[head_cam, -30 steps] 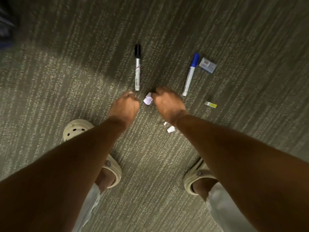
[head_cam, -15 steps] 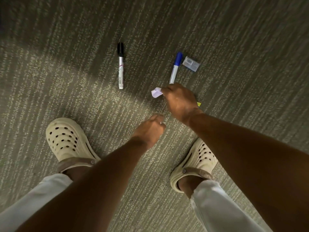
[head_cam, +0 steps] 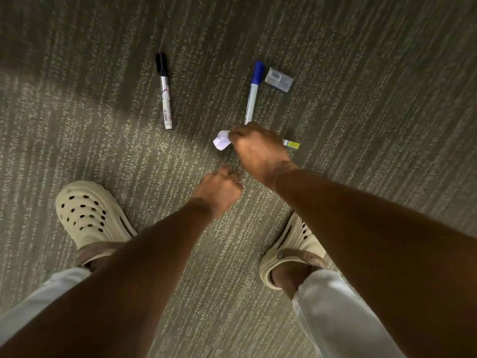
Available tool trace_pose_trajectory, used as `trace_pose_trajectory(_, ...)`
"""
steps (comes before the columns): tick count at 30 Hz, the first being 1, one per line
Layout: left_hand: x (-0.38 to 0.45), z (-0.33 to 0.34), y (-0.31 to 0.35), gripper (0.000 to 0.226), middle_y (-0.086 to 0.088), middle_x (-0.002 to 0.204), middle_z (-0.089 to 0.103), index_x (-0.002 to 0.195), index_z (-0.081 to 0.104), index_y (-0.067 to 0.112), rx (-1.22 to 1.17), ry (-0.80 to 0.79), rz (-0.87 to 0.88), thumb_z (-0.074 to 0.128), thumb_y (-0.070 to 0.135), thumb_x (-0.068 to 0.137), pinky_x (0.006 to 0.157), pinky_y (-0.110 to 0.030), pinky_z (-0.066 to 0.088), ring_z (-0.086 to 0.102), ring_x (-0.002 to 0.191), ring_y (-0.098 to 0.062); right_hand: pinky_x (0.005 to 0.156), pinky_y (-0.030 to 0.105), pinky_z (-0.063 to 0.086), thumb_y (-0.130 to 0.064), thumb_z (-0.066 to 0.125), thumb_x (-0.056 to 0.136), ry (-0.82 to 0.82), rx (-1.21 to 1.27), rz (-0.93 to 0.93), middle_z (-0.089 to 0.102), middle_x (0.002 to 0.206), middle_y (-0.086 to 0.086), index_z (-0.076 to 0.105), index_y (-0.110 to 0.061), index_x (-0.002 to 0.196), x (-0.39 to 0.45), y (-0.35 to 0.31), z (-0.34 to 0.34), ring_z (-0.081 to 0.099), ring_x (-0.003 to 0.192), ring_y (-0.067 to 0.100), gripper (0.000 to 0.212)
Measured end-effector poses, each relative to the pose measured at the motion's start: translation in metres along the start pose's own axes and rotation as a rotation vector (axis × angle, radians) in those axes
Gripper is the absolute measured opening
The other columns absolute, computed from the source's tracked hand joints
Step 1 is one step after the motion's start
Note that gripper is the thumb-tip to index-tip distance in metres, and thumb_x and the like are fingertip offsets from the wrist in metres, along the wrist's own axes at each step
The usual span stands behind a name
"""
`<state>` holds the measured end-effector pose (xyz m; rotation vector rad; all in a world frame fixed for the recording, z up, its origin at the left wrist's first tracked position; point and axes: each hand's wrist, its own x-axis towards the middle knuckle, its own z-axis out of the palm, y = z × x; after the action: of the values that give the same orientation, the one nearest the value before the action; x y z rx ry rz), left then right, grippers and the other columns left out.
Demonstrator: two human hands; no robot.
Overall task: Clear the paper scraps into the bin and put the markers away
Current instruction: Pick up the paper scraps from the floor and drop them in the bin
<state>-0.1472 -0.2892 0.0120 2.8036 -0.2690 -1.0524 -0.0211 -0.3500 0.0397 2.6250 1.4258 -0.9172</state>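
Note:
My right hand (head_cam: 258,151) pinches a crumpled white paper scrap (head_cam: 221,142) just above the grey carpet. Below and left of it, my left hand (head_cam: 219,189) is closed into a fist with its fingertips down at the carpet, where small scraps lay; what it holds is hidden. A black-capped marker (head_cam: 164,91) lies on the carpet at upper left. Over to its right is a blue-capped marker (head_cam: 253,94), its lower end just above my right hand. No bin is in view.
A small clear plastic box (head_cam: 279,79) lies right of the blue marker's cap. A short yellow-and-white piece (head_cam: 291,143) pokes out from behind my right hand. My two cream clogs (head_cam: 90,213) (head_cam: 291,251) stand on the carpet below the hands.
My right hand lifted the white scrap off the carpet and holds it. My left hand moved right and down to where the small scraps lay and closed there.

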Motion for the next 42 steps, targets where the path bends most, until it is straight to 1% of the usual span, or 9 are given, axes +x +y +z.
trace_pose_trajectory(7, -0.018, -0.024, -0.026, 0.017, -0.01, 0.098, 0.063, 0.097, 0.066, 0.006, -0.146, 0.024, -0.144, 0.058, 0.002, 0.082, 0.077, -0.036, 0.052, 0.056, 0.098, -0.025, 0.084, 0.039, 0.055, 0.0, 0.042, 0.091, -0.034, -0.036, -0.013, 0.062, 0.118, 0.008, 0.056, -0.01, 0.122, -0.001, -0.018, -0.019, 0.058, 0.11, 0.026, 0.035)
trace_pose_trajectory(15, -0.106, -0.102, -0.141, 0.038, -0.005, 0.111, 0.06, 0.119, 0.058, 0.014, -0.155, 0.192, -0.365, 0.057, 0.001, 0.084, 0.082, -0.037, 0.05, 0.053, 0.108, -0.024, 0.084, 0.045, 0.056, 0.001, 0.045, 0.093, 0.038, -0.043, -0.121, 0.06, 0.126, 0.015, 0.05, -0.005, 0.131, 0.026, -0.082, -0.108, 0.058, 0.112, 0.031, 0.04)
trace_pose_trajectory(19, -0.158, -0.138, -0.197, 0.038, -0.007, 0.111, 0.06, 0.117, 0.062, 0.013, -0.26, 0.333, -0.519, 0.054, 0.001, 0.082, 0.079, -0.04, 0.05, 0.052, 0.109, -0.027, 0.085, 0.044, 0.054, -0.01, 0.047, 0.095, 0.085, -0.037, -0.195, 0.055, 0.134, 0.004, 0.048, -0.014, 0.134, 0.065, -0.135, -0.165, 0.051, 0.12, 0.026, 0.039)
trace_pose_trajectory(24, -0.223, -0.162, -0.27, 0.038, -0.007, 0.11, 0.065, 0.115, 0.065, 0.013, -0.366, 0.54, -0.651, 0.054, 0.0, 0.082, 0.076, -0.046, 0.053, 0.053, 0.107, -0.028, 0.081, 0.043, 0.05, -0.012, 0.039, 0.096, 0.159, -0.085, -0.303, 0.054, 0.134, 0.006, 0.048, -0.011, 0.132, 0.121, -0.222, -0.226, 0.049, 0.119, 0.028, 0.038)
trace_pose_trajectory(30, -0.289, -0.159, -0.36, 0.03, -0.009, 0.107, 0.065, 0.112, 0.066, 0.009, -0.341, 0.561, -0.827, 0.052, 0.002, 0.087, 0.075, -0.048, 0.052, 0.053, 0.106, -0.031, 0.076, 0.044, 0.052, -0.001, 0.044, 0.092, 0.213, -0.121, -0.416, 0.059, 0.126, 0.011, 0.053, -0.006, 0.128, 0.184, -0.329, -0.255, 0.054, 0.113, 0.031, 0.036)
trace_pose_trajectory(35, -0.309, -0.14, -0.411, 0.02, -0.011, 0.102, 0.065, 0.101, 0.064, 0.005, -0.375, 0.599, -0.908, 0.055, 0.001, 0.084, 0.064, -0.042, 0.048, 0.054, 0.102, -0.031, 0.077, 0.041, 0.052, -0.001, 0.051, 0.09, 0.198, -0.215, -0.471, 0.06, 0.122, 0.01, 0.054, -0.008, 0.126, 0.231, -0.386, -0.252, 0.055, 0.114, 0.029, 0.036)
trace_pose_trajectory(38, -0.304, -0.121, -0.431, 0.039, -0.013, 0.125, 0.056, 0.122, 0.054, 0.007, -0.419, 0.55, -0.921, 0.056, -0.001, 0.085, 0.08, -0.04, 0.049, 0.048, 0.118, -0.029, 0.074, 0.042, 0.052, 0.002, 0.051, 0.089, 0.199, -0.248, -0.466, 0.062, 0.119, 0.012, 0.056, -0.006, 0.123, 0.251, -0.401, -0.247, 0.056, 0.112, 0.03, 0.035)
trace_pose_trajectory(40, -0.301, -0.11, -0.44, 0.056, -0.019, 0.148, 0.035, 0.142, 0.034, 0.006, -0.457, 0.489, -0.911, 0.055, 0.009, 0.09, 0.107, -0.039, 0.037, 0.032, 0.136, -0.03, 0.072, 0.042, 0.052, 0.003, 0.05, 0.089, 0.2, -0.259, -0.463, 0.063, 0.115, 0.013, 0.058, -0.004, 0.12, 0.26, -0.405, -0.244, 0.058, 0.108, 0.031, 0.033)
trace_pose_trajectory(42, -0.301, -0.101, -0.442, 0.066, -0.021, 0.155, 0.022, 0.148, 0.021, 0.004, -0.453, 0.442, -0.902, 0.05, 0.028, 0.093, 0.117, -0.044, 0.021, 0.019, 0.143, -0.031, 0.07, 0.042, 0.052, 0.004, 0.05, 0.087, 0.197, -0.264, -0.466, 0.064, 0.111, 0.014, 0.059, -0.003, 0.117, 0.267, -0.407, -0.241, 0.058, 0.106, 0.031, 0.032)
